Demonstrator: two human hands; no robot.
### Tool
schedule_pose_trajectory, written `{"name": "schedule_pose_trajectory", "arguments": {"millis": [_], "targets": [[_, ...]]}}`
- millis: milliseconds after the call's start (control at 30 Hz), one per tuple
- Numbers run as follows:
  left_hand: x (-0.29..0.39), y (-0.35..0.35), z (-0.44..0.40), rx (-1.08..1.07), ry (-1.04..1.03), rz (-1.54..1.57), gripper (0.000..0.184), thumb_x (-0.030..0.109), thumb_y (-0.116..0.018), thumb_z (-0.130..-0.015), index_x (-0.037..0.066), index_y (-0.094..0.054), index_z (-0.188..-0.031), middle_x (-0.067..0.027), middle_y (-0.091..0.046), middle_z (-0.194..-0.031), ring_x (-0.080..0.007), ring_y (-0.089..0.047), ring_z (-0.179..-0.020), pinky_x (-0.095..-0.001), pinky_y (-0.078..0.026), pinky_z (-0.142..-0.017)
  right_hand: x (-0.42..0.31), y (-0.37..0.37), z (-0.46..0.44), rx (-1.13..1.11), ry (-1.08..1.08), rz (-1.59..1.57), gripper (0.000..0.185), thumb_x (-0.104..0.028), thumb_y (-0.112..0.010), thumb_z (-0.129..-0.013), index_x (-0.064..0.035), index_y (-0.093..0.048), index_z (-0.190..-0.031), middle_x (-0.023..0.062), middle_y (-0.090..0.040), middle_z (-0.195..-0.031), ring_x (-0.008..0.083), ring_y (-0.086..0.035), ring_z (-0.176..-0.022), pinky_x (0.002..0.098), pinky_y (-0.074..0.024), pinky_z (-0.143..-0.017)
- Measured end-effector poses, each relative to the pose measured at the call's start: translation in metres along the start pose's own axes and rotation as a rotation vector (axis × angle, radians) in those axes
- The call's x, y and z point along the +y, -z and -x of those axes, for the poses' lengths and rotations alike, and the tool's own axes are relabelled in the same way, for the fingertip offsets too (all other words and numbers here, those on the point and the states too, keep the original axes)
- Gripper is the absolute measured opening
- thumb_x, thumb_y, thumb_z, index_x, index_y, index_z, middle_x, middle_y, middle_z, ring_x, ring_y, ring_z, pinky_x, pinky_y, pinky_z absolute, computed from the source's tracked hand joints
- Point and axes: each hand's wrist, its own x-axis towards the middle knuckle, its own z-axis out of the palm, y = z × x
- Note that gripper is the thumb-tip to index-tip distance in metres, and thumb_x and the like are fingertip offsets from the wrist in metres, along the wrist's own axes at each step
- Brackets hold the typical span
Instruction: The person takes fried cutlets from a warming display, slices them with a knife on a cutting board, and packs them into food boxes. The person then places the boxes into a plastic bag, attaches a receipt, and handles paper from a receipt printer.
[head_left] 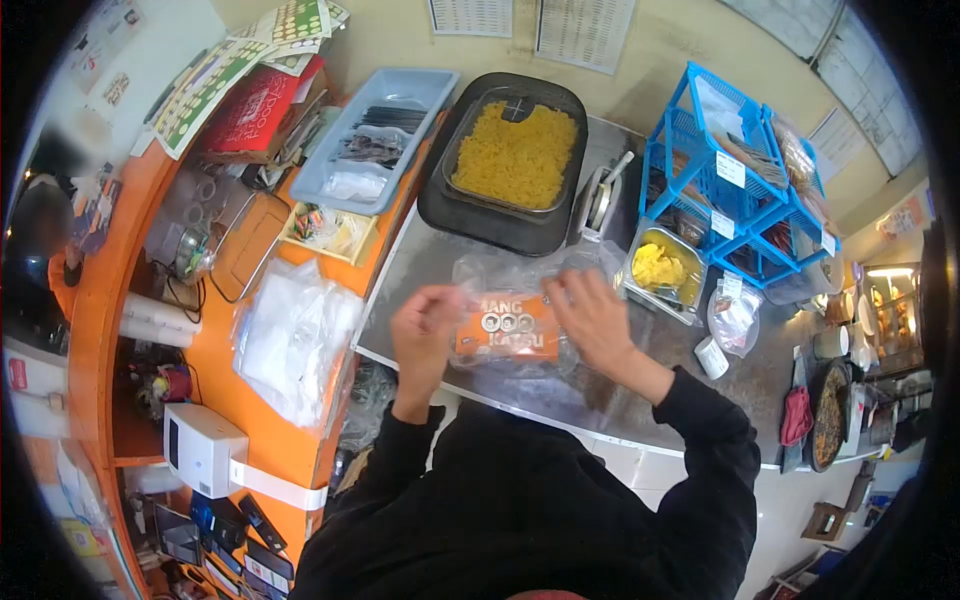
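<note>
An orange printed box lies inside a clear plastic bag on the metal counter in front of me. My left hand is at the box's left side, its fingertips closed on the bag film. At the box's upper right, my right hand has its fingers bent together on the same bag. Several round dark shapes and large lettering show on the box's orange face. The film is transparent and crumpled, so its exact edges are hard to make out.
Behind the bag stands a pan of yellow rice. A metal tray with yellow food and stacked blue baskets are to the right. On the orange shelf lie plastic bags, a blue bin and a label printer.
</note>
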Motion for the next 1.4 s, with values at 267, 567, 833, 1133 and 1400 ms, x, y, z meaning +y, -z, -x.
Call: {"name": "schedule_pose_trajectory", "arguments": {"millis": [267, 567, 833, 1133, 1400], "targets": [[0.038, 0.006, 0.029, 0.037, -0.16, 0.161, 0.006, 0.005, -0.055, -0.096, 0.003, -0.05, -0.099, -0.0209, -0.065, -0.113, -0.0152, -0.062, -0.08, -0.0295, -0.049, -0.083, 0.115, 0.038, 0.042, -0.356, -0.334, -1.215, 0.018, -0.017, -0.057, -0.096, -0.0022, -0.066, -0.101, 0.0064, -0.065, -0.086, 0.0176, -0.064, -0.075, 0.0297, -0.0496, -0.072], [0.038, -0.038, 0.061, -0.363, -0.225, 0.033, 0.043, 0.012, -0.056, -0.094, 0.0, -0.044, -0.134, -0.0166, -0.021, -0.158, -0.0204, -0.034, -0.136, -0.0342, -0.041, -0.101, -0.035, 0.023, 0.008, -0.053, -0.308, -1.964, 0.026, -0.007, -0.052, -0.093, -0.0042, -0.056, -0.118, 0.004, -0.063, -0.09, 0.0121, -0.061, -0.086, 0.0254, -0.05, -0.069], [0.043, -0.018, 0.073, -0.23, -0.296, 0.038, 0.045, 0.021, -0.057, -0.095, 0.0, -0.044, -0.134, -0.0187, -0.024, -0.156, -0.0258, -0.037, -0.137, -0.038, -0.038, -0.105, 0.006, 0.019, 0.026, 0.462, -0.38, -1.897, 0.018, -0.009, -0.048, -0.087, -0.0028, -0.059, -0.1, 0.0022, -0.059, -0.083, 0.0087, -0.053, -0.077, 0.0291, -0.0463, -0.082], [0.004, -0.102, 0.002, -0.289, -0.504, -0.603, 0.049, 0.013, -0.074, -0.079, 0.005, -0.057, -0.124, -0.0171, -0.052, -0.133, -0.0305, -0.055, -0.12, -0.0408, -0.045, -0.096, 0.024, 0.028, 0.032, 0.171, -0.445, -2.002, 0.025, -0.023, -0.053, -0.097, -0.0015, -0.062, -0.107, -0.0024, -0.058, -0.077, 0.0042, -0.047, -0.062, 0.0256, -0.0483, -0.067], [-0.029, -0.074, -0.048, -0.495, -0.353, -0.375, 0.017, 0.012, -0.078, -0.073, 0.002, -0.07, -0.084, -0.014, -0.066, -0.111, -0.0279, -0.062, -0.108, -0.035, -0.046, -0.092, 0.062, 0.036, 0.068, -0.157, -0.446, -1.221, 0.023, -0.025, -0.069, -0.091, -0.0051, -0.066, -0.101, -0.0055, -0.059, -0.081, 0.0018, -0.044, -0.061, 0.0203, -0.0365, -0.054]]}}
